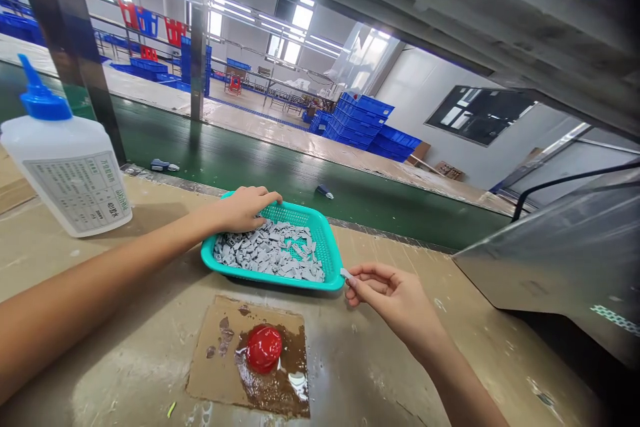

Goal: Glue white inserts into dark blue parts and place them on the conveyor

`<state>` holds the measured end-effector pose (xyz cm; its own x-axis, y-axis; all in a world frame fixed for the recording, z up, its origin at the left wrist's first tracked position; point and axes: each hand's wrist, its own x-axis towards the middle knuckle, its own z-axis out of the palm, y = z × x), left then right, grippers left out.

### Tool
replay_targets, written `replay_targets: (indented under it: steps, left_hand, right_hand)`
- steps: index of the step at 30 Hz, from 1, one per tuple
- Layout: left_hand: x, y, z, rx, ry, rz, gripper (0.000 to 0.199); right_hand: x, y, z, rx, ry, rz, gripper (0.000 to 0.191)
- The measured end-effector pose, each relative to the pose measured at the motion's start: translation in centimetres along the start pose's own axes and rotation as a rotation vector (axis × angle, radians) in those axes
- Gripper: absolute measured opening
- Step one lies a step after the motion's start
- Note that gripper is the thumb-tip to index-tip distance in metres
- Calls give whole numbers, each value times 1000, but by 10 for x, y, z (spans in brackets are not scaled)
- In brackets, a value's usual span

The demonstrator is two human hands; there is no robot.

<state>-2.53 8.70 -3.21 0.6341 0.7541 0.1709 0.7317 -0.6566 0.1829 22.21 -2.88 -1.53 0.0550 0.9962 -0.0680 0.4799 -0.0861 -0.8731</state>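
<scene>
A turquoise plastic basket (280, 278) holds many small light-grey plastic pieces (265, 250). My left hand (243, 209) lies over the basket's back left part, with its fingers stretched toward the back rim and its thumb above the pieces. Nothing shows in that hand. Just beyond the basket's right end, my right hand (380, 287) pinches one small grey plastic piece (346, 273) between thumb and fingertips. In front of the basket, a shiny red rounded object (264, 348) sits on a wet, stained cardboard square (207, 353).
At the left stands a white glue bottle (75, 167) with a blue nozzle cap. Behind the table runs a green conveyor belt (260, 170) carrying dark-and-grey parts (324, 191). A metal panel (565, 260) rises at the right. Blue crates (363, 120) are stacked farther back.
</scene>
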Motion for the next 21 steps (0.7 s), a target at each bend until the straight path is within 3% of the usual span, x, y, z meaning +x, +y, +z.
replay_targets:
  steps: [6, 10, 16, 21]
  left_hand:
    - [20, 7, -12, -224, -44, -70, 42]
    - [72, 20, -12, -201, -72, -3, 41]
    - [161, 34, 11, -8, -119, -49, 39]
    - [193, 29, 27, 48, -123, -143, 35]
  right_hand:
    - [3, 2, 1, 4, 4, -7, 37]
    - [5, 6, 0, 58, -20, -2, 34]
    - [7, 9, -1, 104, -47, 11, 32]
    - [7, 9, 0, 88, -63, -42, 23]
